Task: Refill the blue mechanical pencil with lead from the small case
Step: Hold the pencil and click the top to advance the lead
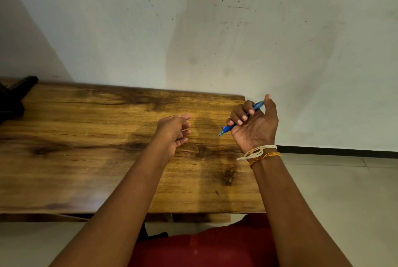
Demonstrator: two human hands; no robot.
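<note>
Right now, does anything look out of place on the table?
One thing: no small lead case shows anywhere on the wooden table. The right hand grips the blue mechanical pencil; the left hand looks loosely curled.

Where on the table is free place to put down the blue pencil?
The wooden table is bare between the left hand and the dark object at its far-left corner. The right hand grips the blue pencil over the right edge.

view: head, single | from: above and behind the forearms | facing: forward and down across the worktop (pixel 97 137) to the wall (pixel 193 30) | range: close, both hands mid-frame
</note>
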